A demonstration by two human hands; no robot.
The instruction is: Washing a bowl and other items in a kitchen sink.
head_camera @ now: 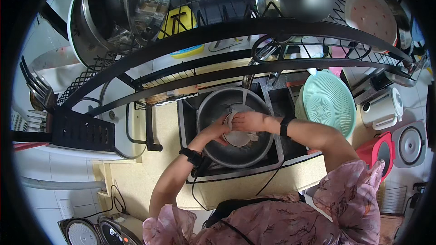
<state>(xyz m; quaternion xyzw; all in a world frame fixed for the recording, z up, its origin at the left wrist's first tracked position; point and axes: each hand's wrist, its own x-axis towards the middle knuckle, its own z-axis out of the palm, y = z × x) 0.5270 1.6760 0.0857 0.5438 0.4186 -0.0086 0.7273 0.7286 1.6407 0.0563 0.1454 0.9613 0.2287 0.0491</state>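
My left hand grips the rim of a pale round bowl, which is tilted inside a large grey metal basin. Against the bowl's inner side, my right hand presses a thin whitish cloth, its fingers partly hidden in the folds. Water runs down from the faucet just behind both hands. The basin sits in the left bowl of a dark double sink. What lies under the pale bowl is hard to make out.
A black metal dish rack spans above the sink, carrying pots and lids. On the right stand a mint-green colander, a white electric kettle and an open red-rimmed appliance. A cutlery holder hangs at left. Cables cross the counter's front edge.
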